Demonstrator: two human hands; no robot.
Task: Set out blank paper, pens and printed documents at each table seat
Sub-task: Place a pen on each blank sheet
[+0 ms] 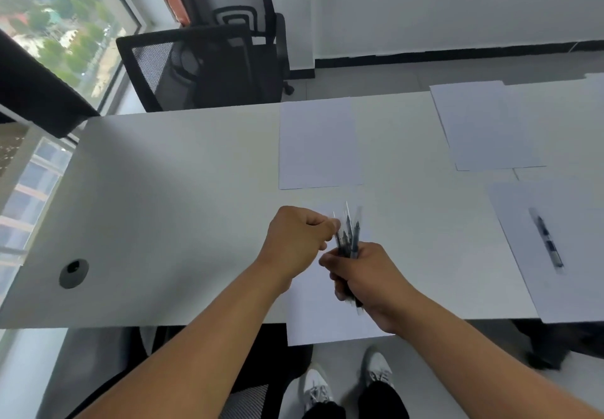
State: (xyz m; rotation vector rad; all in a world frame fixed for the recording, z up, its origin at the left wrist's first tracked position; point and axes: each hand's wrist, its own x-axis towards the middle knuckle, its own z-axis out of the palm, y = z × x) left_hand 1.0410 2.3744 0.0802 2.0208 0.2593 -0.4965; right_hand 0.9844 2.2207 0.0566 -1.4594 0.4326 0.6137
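My right hand (366, 283) grips a bundle of several pens (349, 239), tips pointing away from me. My left hand (299, 239) pinches one pen of the bundle near its top. Both hands hover above a blank sheet (327, 324) that overhangs the near edge of the white table (163, 196). Another blank sheet (318, 144) lies across the table at the far side. A third sheet (487, 124) lies at the far right. On the near right a fourth sheet (523, 245) carries a single pen (547, 239).
A black mesh office chair (209, 66) stands behind the table's far edge. A grey cable grommet (73, 273) sits in the table's near left. A window runs along the left. Another chair's seat (248, 399) is below my arms, near my white shoes.
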